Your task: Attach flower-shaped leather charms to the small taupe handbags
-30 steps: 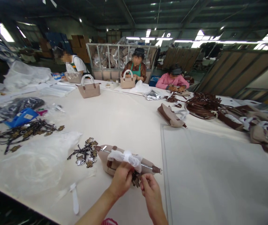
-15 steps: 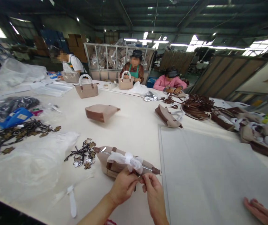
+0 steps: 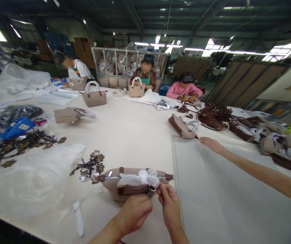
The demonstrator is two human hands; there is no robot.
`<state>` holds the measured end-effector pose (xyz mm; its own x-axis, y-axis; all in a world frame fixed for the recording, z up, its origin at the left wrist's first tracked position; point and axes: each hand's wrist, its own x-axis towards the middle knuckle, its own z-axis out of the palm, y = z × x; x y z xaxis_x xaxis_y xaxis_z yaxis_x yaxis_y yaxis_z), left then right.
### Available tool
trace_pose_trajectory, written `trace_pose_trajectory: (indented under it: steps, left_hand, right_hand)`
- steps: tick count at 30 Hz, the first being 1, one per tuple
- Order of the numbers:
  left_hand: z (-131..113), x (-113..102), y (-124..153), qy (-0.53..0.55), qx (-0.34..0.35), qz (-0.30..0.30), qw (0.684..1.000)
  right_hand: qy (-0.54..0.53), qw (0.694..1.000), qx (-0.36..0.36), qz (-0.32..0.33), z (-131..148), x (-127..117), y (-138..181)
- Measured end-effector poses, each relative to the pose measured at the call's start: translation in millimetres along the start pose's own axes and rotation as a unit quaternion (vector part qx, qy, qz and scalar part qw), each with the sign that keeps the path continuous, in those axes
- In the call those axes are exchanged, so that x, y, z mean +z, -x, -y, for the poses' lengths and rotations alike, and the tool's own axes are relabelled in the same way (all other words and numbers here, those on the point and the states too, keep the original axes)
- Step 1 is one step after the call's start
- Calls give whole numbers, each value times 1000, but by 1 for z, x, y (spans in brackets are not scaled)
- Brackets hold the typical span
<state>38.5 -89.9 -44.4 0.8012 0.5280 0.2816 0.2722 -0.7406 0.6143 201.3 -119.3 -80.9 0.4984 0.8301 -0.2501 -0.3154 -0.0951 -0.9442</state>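
A small beige handbag (image 3: 125, 184) with brown trim lies on its side near the front edge of the big white table (image 3: 135, 132), its handle wrapped in white tissue (image 3: 140, 178). My left hand (image 3: 133, 213) is closed against the bag's near side. My right hand (image 3: 169, 203) pinches a small metal ring at the bag's top edge, just under the tissue. A pile of dark flower-shaped charms (image 3: 90, 166) lies just left of the bag.
A co-worker's arm (image 3: 249, 169) reaches in from the right toward a beige bag (image 3: 182, 126). Another bag (image 3: 67, 115) lies at the left. Clear plastic bags (image 3: 33, 176), dark straps (image 3: 215, 115) and upright bags (image 3: 94, 96) surround. Three people sit at the far side.
The bag in my hands has turned lengthwise toward me. A beige bag slid across the table to the left. The co-worker's arm has reached in from the right.
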Motion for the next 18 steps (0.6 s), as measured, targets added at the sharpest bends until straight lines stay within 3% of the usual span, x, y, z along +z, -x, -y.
trace_pose_trajectory:
  steps: [4,11,18]
  left_hand:
    - [0,5,-9,71,-108,-19,991]
    - [-5,12,-20,208,-213,-9,955]
    - [-9,9,-28,343,-273,-18,899]
  right_hand:
    - [-86,996,29,-1,2,-7,7]
    - [-166,983,75,19,5,-24,18]
    - [25,995,33,87,-1,-41,32]
